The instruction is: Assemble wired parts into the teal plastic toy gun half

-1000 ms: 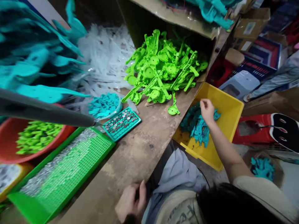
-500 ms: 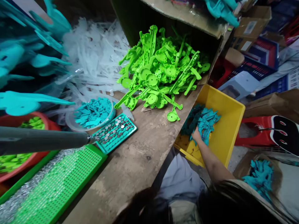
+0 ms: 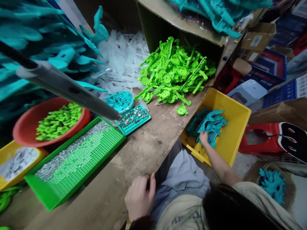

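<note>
My right hand (image 3: 204, 139) reaches down into the yellow bin (image 3: 236, 127) and is closed on the turquoise plastic pieces (image 3: 213, 123) heaped in it. Its fingertips are partly hidden among them. By the table's front edge, my left hand (image 3: 139, 195) is loosely curled, its thumb raised beside the fingers; nothing shows in it. An electric screwdriver (image 3: 79, 92) hangs over the table, its tip near a small turquoise tray (image 3: 128, 130) with rows of small metal discs.
Bright green plastic parts (image 3: 172, 68) spill from a cardboard box (image 3: 187, 19). A green perforated basket (image 3: 96, 159) of metal pieces, a red bowl (image 3: 21, 129) and a turquoise heap (image 3: 21, 32) stand left. A red stool (image 3: 268, 140) is right of the bin.
My left hand has come into view at the table edge. The view has shifted, bringing more of the left side into sight. My right hand stays at the pieces in the bin.
</note>
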### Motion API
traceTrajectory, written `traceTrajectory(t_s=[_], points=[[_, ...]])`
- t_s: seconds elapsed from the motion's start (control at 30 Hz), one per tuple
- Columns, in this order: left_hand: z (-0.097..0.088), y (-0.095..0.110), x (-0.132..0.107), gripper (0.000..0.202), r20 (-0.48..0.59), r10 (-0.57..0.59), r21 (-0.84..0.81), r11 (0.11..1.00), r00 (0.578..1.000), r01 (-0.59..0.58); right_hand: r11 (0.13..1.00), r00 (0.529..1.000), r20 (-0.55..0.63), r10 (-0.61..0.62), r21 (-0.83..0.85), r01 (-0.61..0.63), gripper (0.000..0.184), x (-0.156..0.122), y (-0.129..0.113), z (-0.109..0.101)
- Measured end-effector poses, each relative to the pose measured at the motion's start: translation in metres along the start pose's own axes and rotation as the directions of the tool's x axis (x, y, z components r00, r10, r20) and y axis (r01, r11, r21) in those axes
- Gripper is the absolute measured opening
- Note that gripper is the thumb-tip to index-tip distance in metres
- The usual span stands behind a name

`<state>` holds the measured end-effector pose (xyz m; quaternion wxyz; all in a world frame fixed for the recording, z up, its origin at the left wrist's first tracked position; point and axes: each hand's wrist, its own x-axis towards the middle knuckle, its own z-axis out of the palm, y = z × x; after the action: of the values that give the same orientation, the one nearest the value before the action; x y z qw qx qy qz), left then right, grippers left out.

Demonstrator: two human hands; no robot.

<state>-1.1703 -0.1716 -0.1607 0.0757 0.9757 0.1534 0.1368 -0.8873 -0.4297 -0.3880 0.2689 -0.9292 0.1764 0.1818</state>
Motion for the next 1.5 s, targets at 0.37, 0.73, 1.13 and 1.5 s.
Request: traceTrajectory(t_s=[0.37, 0.73, 1.13, 1.5], points=[[0.018, 0.101, 0.073, 0.031, 0.174, 0.145, -0.538, 0.842, 0.974, -0.030, 0.860, 0.920, -0.228, -0.318, 0.340, 0.381, 0.035, -0.181, 0.013, -0.047], [-0.042, 0.008, 0.014, 0.058, 0.368, 0.030, -0.447, 0.882, 0.929, 0.149, 0.197, 0.162, 0.122, -0.979, 0.384, 0.902, 0.024, -0.264, -0.063, -0.134], [-0.097, -0.084, -0.070, 0.060, 0.387, -0.235, -0.222, 0.914, 0.891, 0.338, 0.184, 0.080, 0.407, -0.910, 0.222, 0.958, 0.024, -0.216, -0.253, -0.042], [-0.095, -0.085, -0.055, 0.056, 0.389, -0.272, -0.242, 0.892, 0.880, 0.382, 0.265, 0.141, 0.371, -0.918, 0.311, 0.913, 0.025, -0.212, -0.259, -0.039]])
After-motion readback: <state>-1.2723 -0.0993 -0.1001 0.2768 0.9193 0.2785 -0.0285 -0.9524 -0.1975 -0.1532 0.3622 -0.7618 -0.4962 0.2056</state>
